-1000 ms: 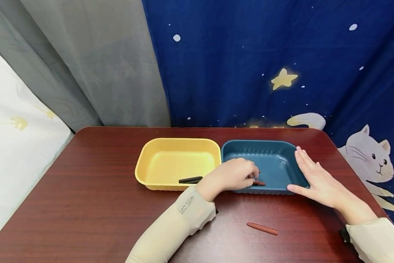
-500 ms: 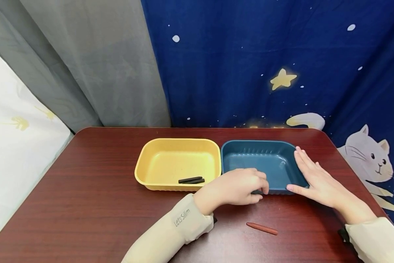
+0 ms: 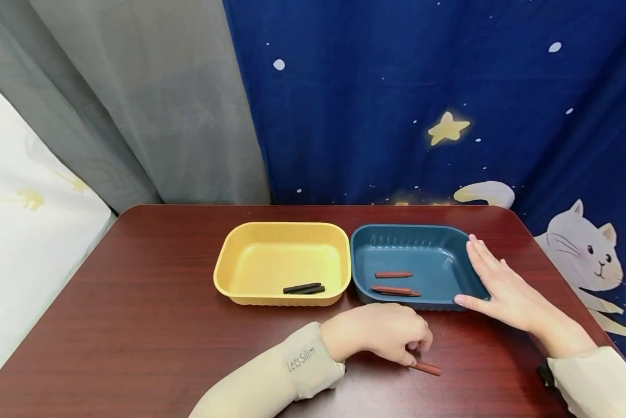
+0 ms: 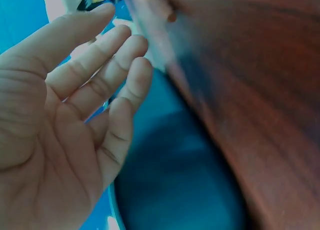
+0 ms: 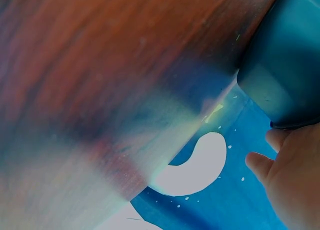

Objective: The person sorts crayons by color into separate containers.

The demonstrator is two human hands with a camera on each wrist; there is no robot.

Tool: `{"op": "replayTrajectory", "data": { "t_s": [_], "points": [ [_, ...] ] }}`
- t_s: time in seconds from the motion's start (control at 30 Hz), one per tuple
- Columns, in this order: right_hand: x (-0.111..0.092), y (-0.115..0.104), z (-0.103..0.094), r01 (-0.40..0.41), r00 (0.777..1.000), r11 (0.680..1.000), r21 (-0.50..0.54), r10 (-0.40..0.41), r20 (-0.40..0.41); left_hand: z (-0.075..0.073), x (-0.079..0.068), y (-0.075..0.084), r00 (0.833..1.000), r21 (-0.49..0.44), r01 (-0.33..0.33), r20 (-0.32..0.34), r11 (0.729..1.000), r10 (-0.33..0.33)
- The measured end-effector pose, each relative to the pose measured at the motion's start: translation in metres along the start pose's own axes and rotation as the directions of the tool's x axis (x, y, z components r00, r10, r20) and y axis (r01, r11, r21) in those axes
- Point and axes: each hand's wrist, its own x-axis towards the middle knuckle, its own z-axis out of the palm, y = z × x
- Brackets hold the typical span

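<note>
My left hand (image 3: 388,334) is low over the table in front of the blue tray (image 3: 449,302), its fingertips at a reddish-brown crayon (image 3: 428,368). The hand covers the crayon's left end. In the left wrist view, the thumb and relaxed fingers of the left hand (image 4: 75,110) stand apart, with nothing between them. My right hand (image 3: 511,293) rests against the blue tray's right end, fingers spread along its rim. One reddish-brown crayon (image 3: 394,274) lies inside that tray, with more reddish-brown crayons (image 3: 395,290) close together near its front wall.
A yellow tray (image 3: 281,300) stands left of the blue one, their sides close together. Black crayons (image 3: 302,287) lie inside it near its front right. The dark red wooden table (image 3: 135,319) ends at a back edge before grey and blue curtains (image 3: 344,116).
My left hand has moved out of the blue tray, over its front rim and down to the crayon on the table. My right hand has kept its place against the tray.
</note>
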Motion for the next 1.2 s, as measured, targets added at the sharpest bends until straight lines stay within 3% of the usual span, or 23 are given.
{"op": "replayTrajectory", "data": {
  "t_s": [0.17, 0.6, 0.93, 1.2],
  "points": [
    [0.0007, 0.0009, -0.0001, 0.005, 1.000, 1.000, 0.002, -0.005, -0.001, 0.0057, 0.0039, 0.0024, 0.998, 0.005, 0.029, 0.058, 1.000, -0.029],
    [0.0020, 0.0000, 0.0001, 0.015, 1.000, 1.000, 0.005, -0.015, -0.009, 0.0089, 0.0082, 0.0059, 0.995, 0.003, 0.049, 0.092, 0.999, -0.049],
    [0.0012, 0.0006, 0.0001, 0.000, 1.000, 1.000, 0.011, 0.000, -0.001, 0.0109, 0.0051, 0.0035, 0.997, 0.046, 0.069, 0.027, 0.997, -0.070],
    [0.0015, 0.0003, 0.0003, 0.008, 1.000, 1.000, 0.008, -0.008, -0.008, 0.0037, -0.0015, 0.0031, 1.000, 0.075, 0.025, -0.012, 0.997, -0.024]
  ]
}}
